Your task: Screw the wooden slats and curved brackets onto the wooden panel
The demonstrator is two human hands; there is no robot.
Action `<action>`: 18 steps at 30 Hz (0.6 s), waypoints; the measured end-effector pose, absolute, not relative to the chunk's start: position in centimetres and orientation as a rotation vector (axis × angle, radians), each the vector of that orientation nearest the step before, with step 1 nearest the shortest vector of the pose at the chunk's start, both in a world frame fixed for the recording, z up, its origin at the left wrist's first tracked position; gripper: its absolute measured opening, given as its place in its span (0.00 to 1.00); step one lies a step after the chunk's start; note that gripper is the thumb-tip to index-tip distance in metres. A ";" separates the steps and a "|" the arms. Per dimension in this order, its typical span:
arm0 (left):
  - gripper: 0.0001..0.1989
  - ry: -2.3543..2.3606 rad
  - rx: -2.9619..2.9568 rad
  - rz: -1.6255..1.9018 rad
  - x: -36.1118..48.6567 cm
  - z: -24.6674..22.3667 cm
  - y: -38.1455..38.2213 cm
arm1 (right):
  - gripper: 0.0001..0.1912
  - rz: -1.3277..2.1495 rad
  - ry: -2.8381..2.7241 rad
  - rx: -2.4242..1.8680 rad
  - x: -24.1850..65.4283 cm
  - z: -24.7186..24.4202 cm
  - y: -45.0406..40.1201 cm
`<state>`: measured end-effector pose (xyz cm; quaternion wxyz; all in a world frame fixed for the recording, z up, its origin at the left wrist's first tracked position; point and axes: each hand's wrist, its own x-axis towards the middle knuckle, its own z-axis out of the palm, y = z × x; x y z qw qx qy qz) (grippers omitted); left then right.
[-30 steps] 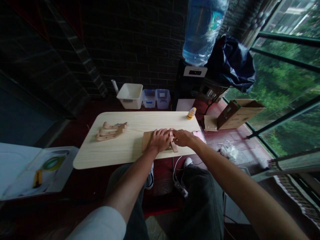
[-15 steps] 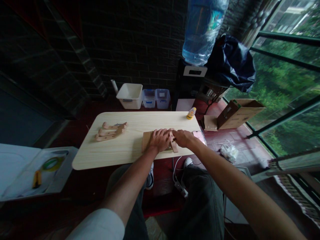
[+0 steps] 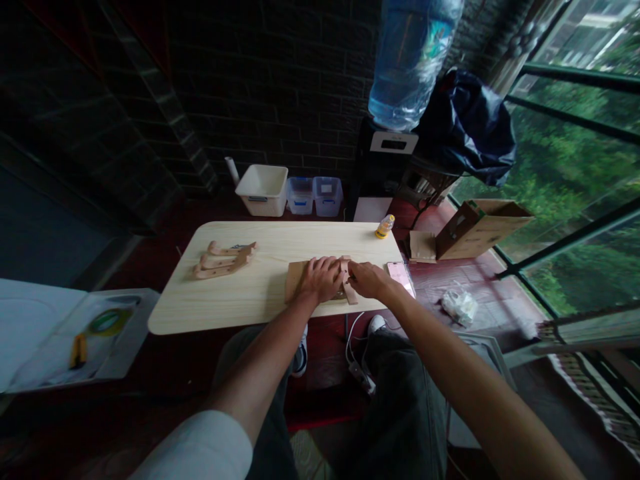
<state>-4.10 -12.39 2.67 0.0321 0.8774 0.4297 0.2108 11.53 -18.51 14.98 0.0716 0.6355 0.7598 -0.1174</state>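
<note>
On the pale table (image 3: pixel 270 243), a light brown wooden board (image 3: pixel 295 279) lies near the front edge. A narrow wooden strip (image 3: pixel 349 288) with small dark holes stands across its right end. My left hand (image 3: pixel 324 279) presses down over the board, fingers together and bent over its far side, holding it still. From the right, my right hand (image 3: pixel 367 279) is closed in a pinch against the strip. Whatever it pinches is too small and hidden to make out. Several curved wooden pieces (image 3: pixel 225 263) lie at the table's left, with small metal bits among them.
A small yellow-based bottle (image 3: pixel 385 227) stands at the back right, and a phone (image 3: pixel 400 277) lies at the right edge. Plastic bins (image 3: pixel 263 193), a water dispenser (image 3: pixel 385 167) and a cardboard box (image 3: pixel 480 230) stand beyond. A power strip (image 3: pixel 361 378) lies on the floor between my legs.
The view has shifted slightly. Both hands stay at the same place on the wooden pieces; my right hand's grip has turned only a little, if at all.
</note>
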 end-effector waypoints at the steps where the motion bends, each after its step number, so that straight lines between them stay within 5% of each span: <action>1: 0.22 1.322 2.701 0.642 -4.1 2.6 -12.4 | 0.19 -0.356 2.255 1.932 11.6 14.9 -18.5; 9: 0.22 1.334 2.687 0.617 -4.1 2.5 -12.2 | 0.17 -0.422 2.125 2.133 12.2 13.6 -18.1; 18: 0.21 1.321 2.709 0.618 -4.3 2.6 -12.3 | 0.12 -0.373 2.454 1.889 13.1 13.0 -18.1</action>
